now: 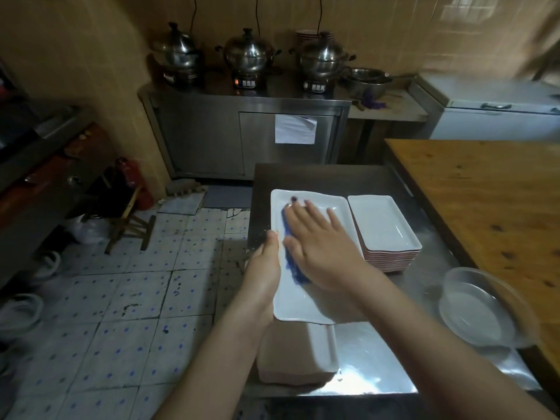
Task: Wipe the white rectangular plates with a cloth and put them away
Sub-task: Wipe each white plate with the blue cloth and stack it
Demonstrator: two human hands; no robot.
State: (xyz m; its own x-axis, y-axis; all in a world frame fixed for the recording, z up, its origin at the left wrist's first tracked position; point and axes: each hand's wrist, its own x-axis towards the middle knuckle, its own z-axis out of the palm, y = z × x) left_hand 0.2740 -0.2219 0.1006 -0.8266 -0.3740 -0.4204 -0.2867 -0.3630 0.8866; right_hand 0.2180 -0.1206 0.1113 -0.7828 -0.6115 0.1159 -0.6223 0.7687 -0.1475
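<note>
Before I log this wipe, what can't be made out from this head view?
- Blue cloth: mostly covered by the right hand.
- Plate being wiped: near corner hidden by the right forearm; left hand covers its edge.
- Near stack: plate count hidden by the held plate and arms.
- Glass bowl: blurred.

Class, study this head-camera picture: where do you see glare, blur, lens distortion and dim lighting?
Head view: glare on the steel table near the front edge; motion blur on the clear glass bowl and the top right corner; wide-angle bending of the wooden table edges; dim, warm lighting, darkest at left; the white plate being wiped is fairly sharp.
</note>
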